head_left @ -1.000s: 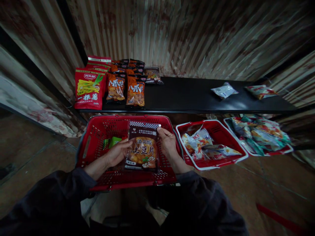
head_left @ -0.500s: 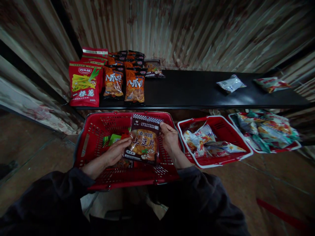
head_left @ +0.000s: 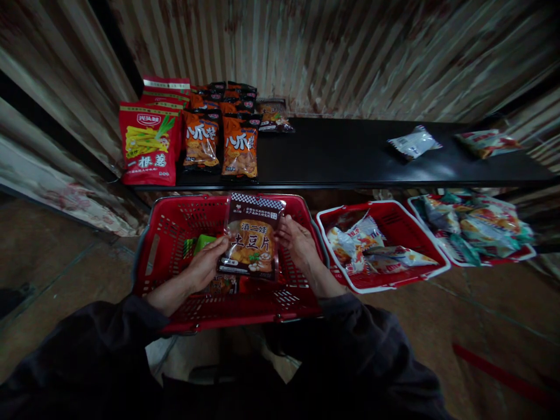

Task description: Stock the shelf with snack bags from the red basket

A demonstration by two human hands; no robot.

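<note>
A brown potato chip bag (head_left: 251, 239) with a checkered top edge is held upright over the large red basket (head_left: 164, 233). My left hand (head_left: 207, 259) grips the bag's lower left edge. My right hand (head_left: 297, 239) is beside its right edge, fingers slightly spread and no longer pinching the bag; whether the fingertips touch it is hard to tell. Beneath, in the basket, lie a green packet (head_left: 203, 241) and another brown bag (head_left: 223, 284), partly hidden by the left hand and the held bag.
On the black shelf (head_left: 324, 154) stand red bags (head_left: 149, 143) and orange bags (head_left: 240, 146), with a brown bag (head_left: 275, 114) behind. Farther right lie a white packet (head_left: 415, 142) and a red-green one (head_left: 487, 143). Two smaller baskets (head_left: 420, 280) (head_left: 516, 259) hold several packets.
The held bag has moved slightly up and left with my left hand. My right hand has let go of its upper right corner, its fingers loosening. The view has shifted slightly.
</note>
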